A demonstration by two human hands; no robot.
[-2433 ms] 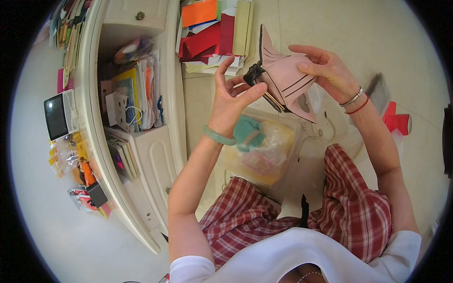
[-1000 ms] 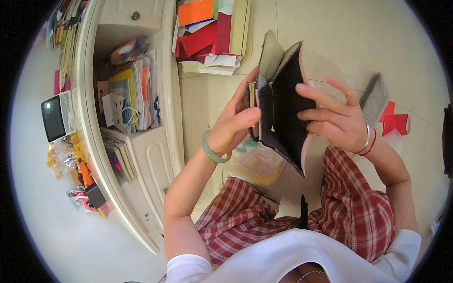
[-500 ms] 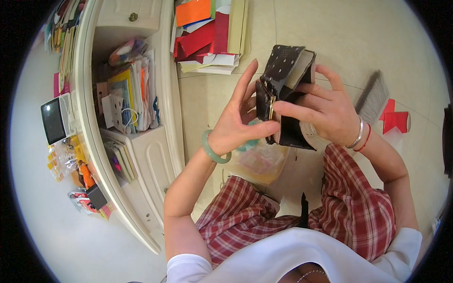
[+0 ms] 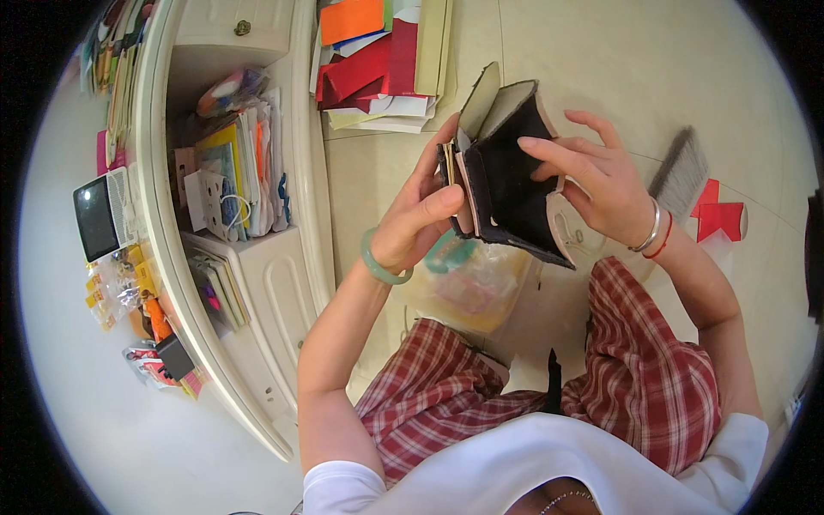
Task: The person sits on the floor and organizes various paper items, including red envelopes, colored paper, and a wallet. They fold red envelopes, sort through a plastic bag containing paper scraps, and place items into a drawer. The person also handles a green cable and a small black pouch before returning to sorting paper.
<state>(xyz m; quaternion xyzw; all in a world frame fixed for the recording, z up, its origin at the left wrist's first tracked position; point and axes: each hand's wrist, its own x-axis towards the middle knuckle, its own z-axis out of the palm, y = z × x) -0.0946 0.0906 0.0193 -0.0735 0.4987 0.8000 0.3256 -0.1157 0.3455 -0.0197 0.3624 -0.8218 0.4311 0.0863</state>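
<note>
A black folding wallet point(image 4: 515, 184) with worn edges is spread wide above my knees, its dark lining facing up. Along its left side, my left hand point(image 4: 416, 206) grips the stacked folds, thumb on the near side and fingers mostly hidden behind. A pale flap stands up at the wallet's far end. My right hand point(image 4: 601, 176) is at the right panel with fingers apart, and its index finger reaches over the dark inside. Whether the right fingertips press on the lining is hard to see.
Left is a cream cabinet point(image 4: 275, 300) with folders point(image 4: 249, 163) on its shelf. Red, orange and white papers point(image 4: 378, 69) lie on the tiled floor ahead. A grey brush point(image 4: 678, 172) and red scraps point(image 4: 721, 221) are at right. A clear plastic bag point(image 4: 481, 287) sits below the wallet.
The wallet has been opened wider and turned, so its black inside now shows instead of the dotted outside. My left hand has closed on its left side; my right fingers have loosened.
</note>
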